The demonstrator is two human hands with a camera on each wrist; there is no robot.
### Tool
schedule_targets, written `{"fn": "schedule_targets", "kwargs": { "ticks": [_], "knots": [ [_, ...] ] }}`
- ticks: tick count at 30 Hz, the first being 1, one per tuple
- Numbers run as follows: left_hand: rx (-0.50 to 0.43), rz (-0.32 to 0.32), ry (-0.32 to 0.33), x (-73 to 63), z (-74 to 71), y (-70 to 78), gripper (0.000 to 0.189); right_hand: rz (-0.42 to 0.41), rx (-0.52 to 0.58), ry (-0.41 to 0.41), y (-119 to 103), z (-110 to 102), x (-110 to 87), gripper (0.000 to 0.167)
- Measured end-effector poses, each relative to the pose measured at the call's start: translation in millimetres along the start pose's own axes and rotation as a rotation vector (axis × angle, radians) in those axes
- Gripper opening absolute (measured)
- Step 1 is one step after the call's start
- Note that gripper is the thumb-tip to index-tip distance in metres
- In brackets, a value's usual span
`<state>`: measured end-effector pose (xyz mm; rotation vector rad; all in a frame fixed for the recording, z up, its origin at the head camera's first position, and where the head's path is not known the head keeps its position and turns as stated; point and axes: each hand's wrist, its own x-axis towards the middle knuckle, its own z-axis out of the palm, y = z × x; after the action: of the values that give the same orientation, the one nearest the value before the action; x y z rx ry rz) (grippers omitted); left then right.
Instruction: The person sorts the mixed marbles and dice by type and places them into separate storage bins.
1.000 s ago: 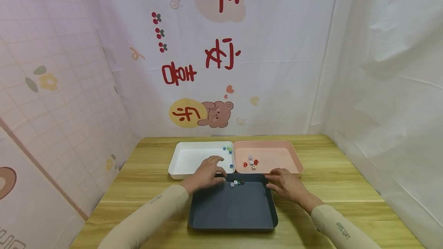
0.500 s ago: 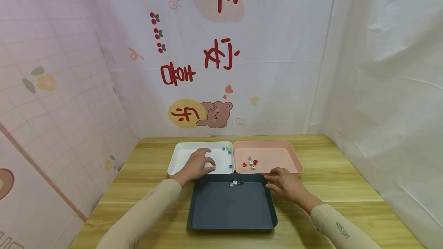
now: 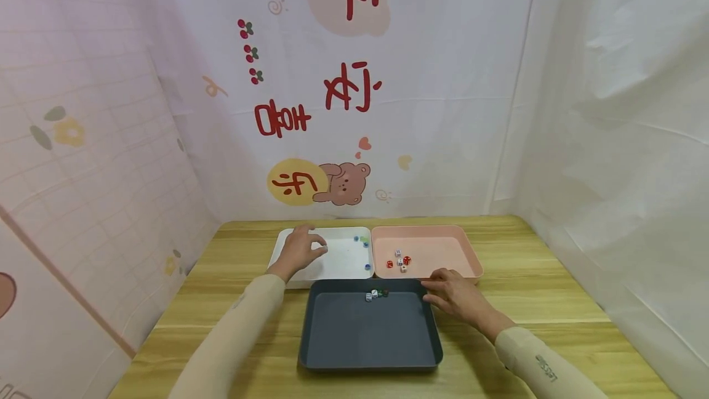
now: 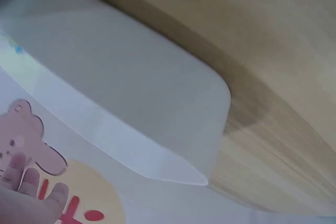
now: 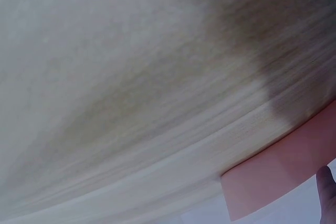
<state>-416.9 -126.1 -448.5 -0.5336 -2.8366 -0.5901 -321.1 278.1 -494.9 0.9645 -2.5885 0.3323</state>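
My left hand (image 3: 298,252) is over the left part of the white tray (image 3: 338,273), thumb and forefinger curved with a gap between them and nothing visible held. Its fingers (image 4: 31,179) show at the lower left of the left wrist view, above the tray. My right hand (image 3: 456,296) rests at the back right corner of the dark grey tray (image 3: 371,337), fingers at the rim. White dice (image 3: 374,294) lie beside a green die (image 3: 380,292) and a dark red one along that tray's back wall. At the white tray's right side are small blue pieces (image 3: 367,267) and a green one.
Right of the white tray stands a pink tray (image 3: 448,251) holding several dice (image 3: 407,260), red and white. All three trays touch or nearly touch on the wooden table (image 3: 532,300). A printed cloth (image 3: 443,140) hangs behind the table.
My left hand has moved left and away, from the dark tray's back left corner to over the white tray's left part. The right hand stays at its corner. The dice have not moved.
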Motion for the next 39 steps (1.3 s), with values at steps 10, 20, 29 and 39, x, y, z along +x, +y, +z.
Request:
{"fn": "schedule_targets", "kwargs": {
  "ticks": [10,20,29,39],
  "knots": [
    [0.007,-0.074,0.020,13.0,1.6,-9.9,0.013,0.002,-0.010,-0.002,1.1,1.4,0.0,0.038],
    [0.010,-0.114,-0.020,12.0,1.9,-11.8,0.013,0.006,-0.022,-0.008,2.4,2.6,-0.5,0.037],
    [0.013,-0.146,-0.047,15.8,5.1,-16.3,0.022,-0.002,-0.020,-0.007,1.6,2.9,-0.1,0.038],
    [0.006,-0.167,-0.057,17.7,1.1,-14.9,0.027,0.004,-0.025,-0.011,0.8,1.9,0.9,0.037]
  ]
}}
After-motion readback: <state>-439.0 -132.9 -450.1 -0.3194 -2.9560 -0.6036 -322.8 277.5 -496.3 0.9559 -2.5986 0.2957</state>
